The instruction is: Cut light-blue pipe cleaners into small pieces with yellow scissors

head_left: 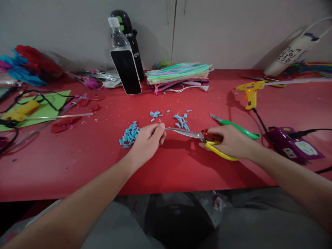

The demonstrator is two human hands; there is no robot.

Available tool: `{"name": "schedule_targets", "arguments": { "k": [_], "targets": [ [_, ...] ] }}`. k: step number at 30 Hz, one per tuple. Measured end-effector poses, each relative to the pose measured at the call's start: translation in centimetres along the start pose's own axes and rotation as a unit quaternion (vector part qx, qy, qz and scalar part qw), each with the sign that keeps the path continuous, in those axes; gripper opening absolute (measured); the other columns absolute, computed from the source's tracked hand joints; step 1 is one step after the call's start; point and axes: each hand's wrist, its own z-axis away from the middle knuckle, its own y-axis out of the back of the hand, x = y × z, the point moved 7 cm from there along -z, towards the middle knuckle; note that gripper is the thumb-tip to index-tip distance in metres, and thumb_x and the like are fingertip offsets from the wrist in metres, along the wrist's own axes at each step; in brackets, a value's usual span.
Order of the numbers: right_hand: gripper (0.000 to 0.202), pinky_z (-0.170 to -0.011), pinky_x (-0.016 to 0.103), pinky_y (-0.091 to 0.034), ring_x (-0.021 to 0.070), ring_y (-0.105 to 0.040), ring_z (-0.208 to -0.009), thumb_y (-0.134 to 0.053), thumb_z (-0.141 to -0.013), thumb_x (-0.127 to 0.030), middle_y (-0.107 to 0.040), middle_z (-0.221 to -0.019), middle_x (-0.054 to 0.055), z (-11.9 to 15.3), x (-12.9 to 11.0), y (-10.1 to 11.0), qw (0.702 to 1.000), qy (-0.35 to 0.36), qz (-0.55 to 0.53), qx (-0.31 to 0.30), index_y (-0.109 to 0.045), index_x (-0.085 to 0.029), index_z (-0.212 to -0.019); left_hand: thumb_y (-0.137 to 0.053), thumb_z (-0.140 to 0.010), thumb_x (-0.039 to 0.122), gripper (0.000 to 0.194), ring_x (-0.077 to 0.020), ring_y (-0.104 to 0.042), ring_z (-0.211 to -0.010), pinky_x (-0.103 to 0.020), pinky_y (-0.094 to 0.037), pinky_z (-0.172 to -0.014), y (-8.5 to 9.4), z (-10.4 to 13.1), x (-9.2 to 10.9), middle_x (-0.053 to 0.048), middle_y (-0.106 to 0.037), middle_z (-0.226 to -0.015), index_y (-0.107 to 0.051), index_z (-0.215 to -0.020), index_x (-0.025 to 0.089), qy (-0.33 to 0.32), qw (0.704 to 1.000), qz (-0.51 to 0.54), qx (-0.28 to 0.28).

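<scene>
My right hand (pixel 228 140) is wrapped round a pair of scissors (pixel 190 133) with red and yellow handles. Their blades point left, nearly closed, with the tips just beside the fingers of my left hand (pixel 149 138). Thumb and forefinger of that left hand are pinched together on a small light-blue piece (pixel 166 128), mostly hidden by the fingers. Short blue cut pieces lie in a pile (pixel 129 135) left of my left hand. Two smaller groups, one at the back (pixel 155 114) and one behind the blades (pixel 182 121), rest on the red table (pixel 160 169).
A green-handled cutter (pixel 238 128) lies behind my right hand. Further right are a yellow glue gun (pixel 250 93) and a purple power strip (pixel 298 143). Pastel pipe cleaners (pixel 178 74), a phone (pixel 126 72) and bottles stand along the back. Another glue gun (pixel 23 110) lies left.
</scene>
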Motion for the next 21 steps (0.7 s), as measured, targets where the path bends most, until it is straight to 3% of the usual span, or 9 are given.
{"name": "schedule_targets", "arguments": {
  "k": [21],
  "targets": [
    [0.034, -0.050, 0.027, -0.022, 0.0101, -0.030, -0.052, -0.061, -0.076, -0.047, -0.043, -0.053, -0.004, -0.15, -0.08, 0.01, 0.999, -0.012, 0.025, 0.028, -0.046, -0.021, -0.060, -0.038, -0.095, 0.045, 0.043, -0.0079, -0.042, -0.047, -0.022, -0.032, -0.047, -0.22, -0.05, -0.02, 0.003, -0.048, -0.056, -0.050, -0.065, 0.017, 0.002, 1.000, 0.001, -0.012]
  ]
}}
